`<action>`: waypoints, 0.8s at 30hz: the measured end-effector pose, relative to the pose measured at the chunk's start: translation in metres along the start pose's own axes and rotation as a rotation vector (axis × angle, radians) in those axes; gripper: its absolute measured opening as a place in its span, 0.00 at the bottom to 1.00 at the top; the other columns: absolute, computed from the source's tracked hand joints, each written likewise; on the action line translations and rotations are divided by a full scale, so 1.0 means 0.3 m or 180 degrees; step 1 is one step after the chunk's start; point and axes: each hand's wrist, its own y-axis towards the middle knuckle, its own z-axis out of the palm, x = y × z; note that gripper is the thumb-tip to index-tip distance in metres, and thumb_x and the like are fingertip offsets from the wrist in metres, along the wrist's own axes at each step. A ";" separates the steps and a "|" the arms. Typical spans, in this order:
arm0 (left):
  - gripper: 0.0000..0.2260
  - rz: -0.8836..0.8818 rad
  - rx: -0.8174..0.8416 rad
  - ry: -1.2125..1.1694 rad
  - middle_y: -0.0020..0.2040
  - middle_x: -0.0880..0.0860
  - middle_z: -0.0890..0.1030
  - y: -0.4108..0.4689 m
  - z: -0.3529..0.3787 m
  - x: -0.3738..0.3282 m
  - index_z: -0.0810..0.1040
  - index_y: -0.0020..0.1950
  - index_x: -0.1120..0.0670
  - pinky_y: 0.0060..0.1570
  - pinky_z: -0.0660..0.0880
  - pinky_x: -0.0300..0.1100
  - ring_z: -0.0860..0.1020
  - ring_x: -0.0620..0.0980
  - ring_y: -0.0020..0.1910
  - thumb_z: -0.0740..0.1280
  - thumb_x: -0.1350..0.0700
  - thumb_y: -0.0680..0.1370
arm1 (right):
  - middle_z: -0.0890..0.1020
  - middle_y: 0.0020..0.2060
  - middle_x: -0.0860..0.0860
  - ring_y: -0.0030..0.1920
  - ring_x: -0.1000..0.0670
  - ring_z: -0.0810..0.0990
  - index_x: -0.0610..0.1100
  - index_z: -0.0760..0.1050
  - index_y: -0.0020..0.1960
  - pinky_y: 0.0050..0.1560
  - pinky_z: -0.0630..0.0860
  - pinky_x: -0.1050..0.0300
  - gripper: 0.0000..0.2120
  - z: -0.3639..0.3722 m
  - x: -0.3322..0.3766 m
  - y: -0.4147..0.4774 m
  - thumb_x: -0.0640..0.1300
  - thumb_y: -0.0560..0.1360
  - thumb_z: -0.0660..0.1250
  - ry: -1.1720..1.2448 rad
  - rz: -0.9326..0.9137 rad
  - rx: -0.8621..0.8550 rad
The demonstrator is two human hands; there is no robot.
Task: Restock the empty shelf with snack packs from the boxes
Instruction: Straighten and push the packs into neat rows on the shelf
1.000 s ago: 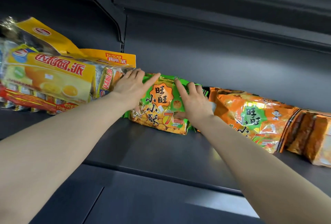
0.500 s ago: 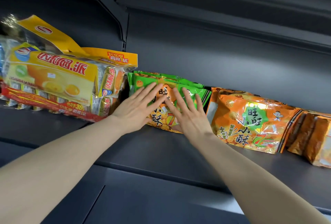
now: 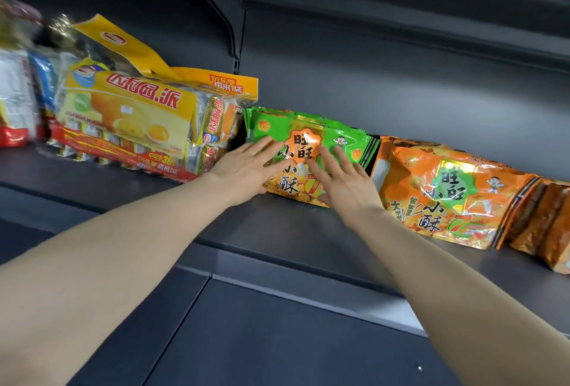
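green foil up front, and that's the one in play: the green snack pack [image 3: 287, 126] stands on the shelf [image 3: 293, 231], leaning on the other green packs [image 3: 365, 146] stacked behind it. it sits just beside the yellow pie multipack [image 3: 129, 114] on its left, with the orange snack pack [image 3: 447, 200] near on its right. both hands are on it. the left hand [image 3: 246, 169] lies flat against the lower left of the face, fingers straight and fanned out, gripping nothing. the right hand [image 3: 345, 183] mirrors it on the lower right, fingers just as straight and spread, thumb down near the bottom seam, nothing held either. palms pushing, not pinching, by the look of it, and i read this as seating the pack into its row. now the feel of it: puffed, glossy foil, so i'd call it light, soft and a bit slippery, with crisp snacks inside, i'd guess, that won't forgive a hard squeeze. flat pressure across the broad front suits it. for lifting one, the crimped top edge or the two side seams look the safer hold, since the air-filled middle would likely give and slide. more orange packs [image 3: 552, 231] trail off toward the right edge.
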 end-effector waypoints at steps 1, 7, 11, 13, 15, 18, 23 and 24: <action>0.35 -0.0071 -0.0057 -0.0093 0.82 0.55 0.46 -0.034 -0.029 -0.001 0.45 0.81 0.46 0.76 0.54 0.53 0.46 0.56 0.80 0.63 0.47 0.81 | 0.52 0.80 0.44 0.79 0.38 0.54 0.49 0.50 0.81 0.73 0.63 0.40 0.39 -0.020 0.008 -0.017 0.52 0.78 0.69 0.0007 -0.0028 -0.0088; 0.21 -0.0131 -0.0579 -0.0539 0.67 0.55 0.76 -0.266 -0.206 0.008 0.70 0.73 0.52 0.59 0.77 0.55 0.73 0.56 0.66 0.65 0.50 0.80 | 0.80 0.54 0.40 0.46 0.38 0.81 0.43 0.78 0.63 0.43 0.79 0.46 0.29 -0.144 0.078 -0.130 0.44 0.64 0.81 -0.0269 -0.0153 -0.0705; 0.17 0.0033 -0.0880 -0.0441 0.61 0.55 0.79 -0.420 -0.287 0.040 0.76 0.67 0.53 0.50 0.80 0.53 0.76 0.56 0.60 0.67 0.51 0.79 | 0.79 0.48 0.41 0.43 0.38 0.79 0.41 0.79 0.55 0.39 0.76 0.46 0.19 -0.254 0.151 -0.209 0.43 0.67 0.79 -0.0426 -0.0399 -0.1075; 0.15 0.0103 -0.1024 -0.0405 0.58 0.54 0.80 -0.501 -0.315 0.060 0.77 0.64 0.53 0.46 0.80 0.51 0.77 0.57 0.58 0.69 0.51 0.78 | 0.79 0.46 0.42 0.42 0.39 0.78 0.42 0.78 0.53 0.39 0.74 0.48 0.14 -0.314 0.203 -0.245 0.43 0.70 0.75 -0.0513 -0.0453 -0.1193; 0.14 0.0156 -0.1103 -0.0394 0.56 0.55 0.80 -0.591 -0.340 0.084 0.78 0.63 0.53 0.42 0.79 0.51 0.77 0.58 0.56 0.69 0.52 0.78 | 0.78 0.46 0.43 0.43 0.39 0.78 0.43 0.77 0.53 0.40 0.73 0.47 0.11 -0.382 0.270 -0.280 0.43 0.72 0.73 -0.0534 -0.0503 -0.1237; 0.15 0.0186 -0.1097 -0.0350 0.56 0.55 0.79 -0.743 -0.381 0.132 0.77 0.63 0.53 0.42 0.79 0.54 0.76 0.59 0.56 0.67 0.50 0.78 | 0.78 0.45 0.43 0.44 0.39 0.78 0.42 0.76 0.53 0.41 0.72 0.47 0.10 -0.485 0.394 -0.324 0.43 0.73 0.71 -0.0482 -0.0585 -0.1305; 0.16 0.0256 -0.1061 -0.0287 0.59 0.55 0.79 -1.015 -0.449 0.223 0.76 0.65 0.53 0.44 0.79 0.54 0.75 0.59 0.58 0.67 0.50 0.79 | 0.78 0.43 0.43 0.45 0.39 0.77 0.42 0.77 0.53 0.41 0.71 0.48 0.12 -0.627 0.620 -0.365 0.40 0.70 0.72 -0.0470 -0.0449 -0.1263; 0.16 0.0296 -0.1037 -0.0279 0.61 0.55 0.78 -1.059 -0.458 0.244 0.76 0.65 0.53 0.45 0.78 0.53 0.75 0.58 0.58 0.68 0.50 0.79 | 0.78 0.43 0.44 0.44 0.39 0.77 0.42 0.77 0.53 0.41 0.71 0.48 0.13 -0.651 0.661 -0.370 0.39 0.69 0.73 -0.0508 -0.0404 -0.1260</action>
